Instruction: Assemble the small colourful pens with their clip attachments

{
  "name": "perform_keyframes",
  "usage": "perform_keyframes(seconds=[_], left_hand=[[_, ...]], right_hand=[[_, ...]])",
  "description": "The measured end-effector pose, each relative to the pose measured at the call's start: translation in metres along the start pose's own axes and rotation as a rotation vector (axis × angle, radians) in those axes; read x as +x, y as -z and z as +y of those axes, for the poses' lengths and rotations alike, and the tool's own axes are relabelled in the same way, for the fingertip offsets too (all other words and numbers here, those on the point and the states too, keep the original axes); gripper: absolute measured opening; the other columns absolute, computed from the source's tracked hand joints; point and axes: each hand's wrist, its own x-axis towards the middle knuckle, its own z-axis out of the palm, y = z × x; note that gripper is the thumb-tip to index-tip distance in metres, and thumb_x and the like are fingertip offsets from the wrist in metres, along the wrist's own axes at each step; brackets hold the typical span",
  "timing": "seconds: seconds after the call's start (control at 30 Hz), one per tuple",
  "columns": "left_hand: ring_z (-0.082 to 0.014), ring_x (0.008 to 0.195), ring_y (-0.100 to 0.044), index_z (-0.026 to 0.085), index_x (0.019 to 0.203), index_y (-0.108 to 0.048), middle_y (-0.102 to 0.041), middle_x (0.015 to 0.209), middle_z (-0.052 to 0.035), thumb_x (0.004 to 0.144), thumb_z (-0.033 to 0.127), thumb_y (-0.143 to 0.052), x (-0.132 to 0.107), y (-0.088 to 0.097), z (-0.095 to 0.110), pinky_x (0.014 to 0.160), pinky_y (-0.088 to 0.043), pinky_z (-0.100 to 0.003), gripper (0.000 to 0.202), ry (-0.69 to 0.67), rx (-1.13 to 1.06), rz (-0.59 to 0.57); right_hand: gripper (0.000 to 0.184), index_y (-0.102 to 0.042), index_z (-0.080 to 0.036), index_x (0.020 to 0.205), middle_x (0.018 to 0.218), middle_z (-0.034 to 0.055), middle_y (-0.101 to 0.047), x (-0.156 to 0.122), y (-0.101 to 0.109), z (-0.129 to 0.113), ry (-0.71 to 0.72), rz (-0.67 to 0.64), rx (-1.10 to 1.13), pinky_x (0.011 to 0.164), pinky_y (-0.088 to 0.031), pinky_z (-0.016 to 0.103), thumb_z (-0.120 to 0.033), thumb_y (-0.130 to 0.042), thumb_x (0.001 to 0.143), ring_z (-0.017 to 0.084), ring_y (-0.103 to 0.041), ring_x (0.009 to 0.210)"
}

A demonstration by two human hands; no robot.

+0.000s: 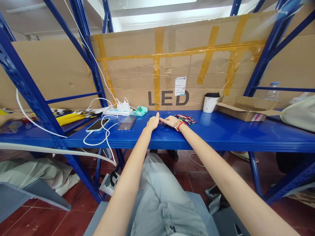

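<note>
Both hands meet over the front middle of the blue table (228, 131). My left hand (153, 122) is closed, one digit pointing up and the other fingers mostly hidden. My right hand (170, 121) is closed too, its index finger reaching left to the left hand's fingertips. A small dark reddish bit shows between them, too small to name. A beaded bracelet and a red cord circle the right wrist. Just right of that wrist lies a loose pile of coloured carabiners (186, 119), red, green and silvery.
Left on the table are a charging phone (97, 125), a blurred dark flat item (126, 123), a white power strip (117, 111) and a green packet (140, 111). A lidded paper cup (210, 103) and an open cardboard box (246, 111) stand right. Taped cardboard (137, 75) walls the back.
</note>
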Motion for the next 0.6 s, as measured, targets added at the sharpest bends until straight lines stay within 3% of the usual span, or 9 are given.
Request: perform_keyframes(seconds=[0.6], left_hand=[[-0.0265,0.097,-0.063,0.015,0.072,-0.069,-0.072,0.090,-0.0111,0.090,0.052,-0.007,-0.008,0.005,0.010,0.096,-0.040,-0.037,0.074,0.023,0.091,-0.060]], right_hand=[[0.071,-0.067,-0.015,0.071,0.053,0.0037,-0.058,0.001,-0.001,0.002,0.002,-0.051,-0.004,0.050,-0.038,0.026,-0.077,-0.034,0.074,0.016,-0.053,0.051]])
